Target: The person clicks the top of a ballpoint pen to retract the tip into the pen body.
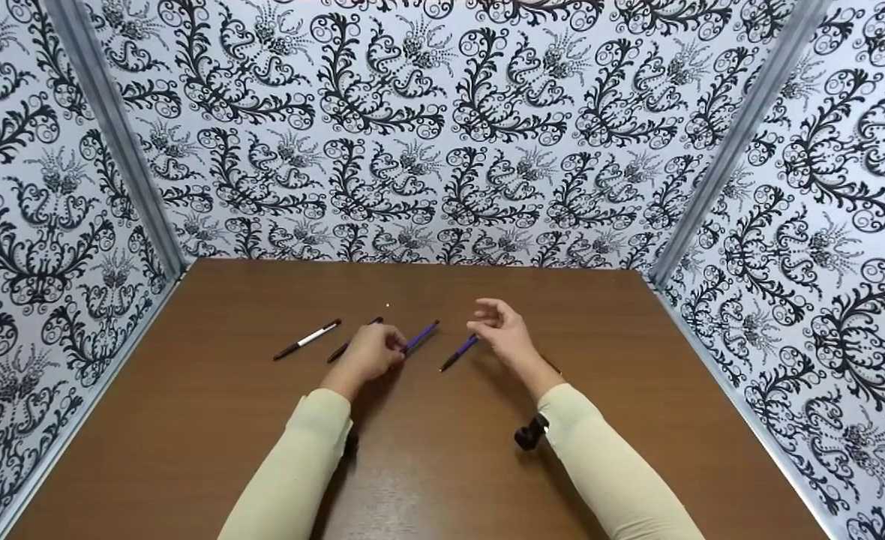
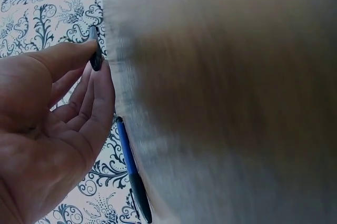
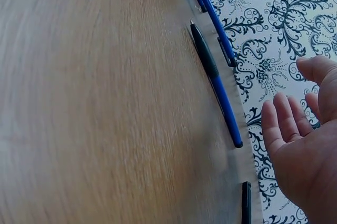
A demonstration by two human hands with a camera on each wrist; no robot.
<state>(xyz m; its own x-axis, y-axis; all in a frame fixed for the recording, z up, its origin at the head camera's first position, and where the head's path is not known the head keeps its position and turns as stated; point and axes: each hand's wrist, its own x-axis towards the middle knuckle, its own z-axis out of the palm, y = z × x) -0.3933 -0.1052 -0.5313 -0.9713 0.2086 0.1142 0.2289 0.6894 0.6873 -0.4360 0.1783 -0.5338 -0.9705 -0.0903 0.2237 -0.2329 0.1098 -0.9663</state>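
Observation:
My left hand [image 1: 375, 351] pinches a blue pen [image 1: 421, 337] by its black grip, between thumb and fingertips. The left wrist view shows the held pen [image 2: 95, 50] nearly end-on. Close beside that hand lies another blue pen [image 1: 335, 354], partly hidden by it in the head view. My right hand [image 1: 508, 337] is held above the table with relaxed, slightly bent fingers. Below and left of its fingertips lies a blue pen with a black grip [image 1: 457, 354]; the right wrist view shows a gap between the hand [image 3: 305, 134] and this pen [image 3: 218, 87].
A white pen with black ends [image 1: 307, 340] lies at the left of the brown table [image 1: 442, 457]. A dark pen [image 3: 246, 203], mostly hidden by the right arm in the head view, lies to the right. Patterned panels [image 1: 442, 135] enclose the table's back and sides.

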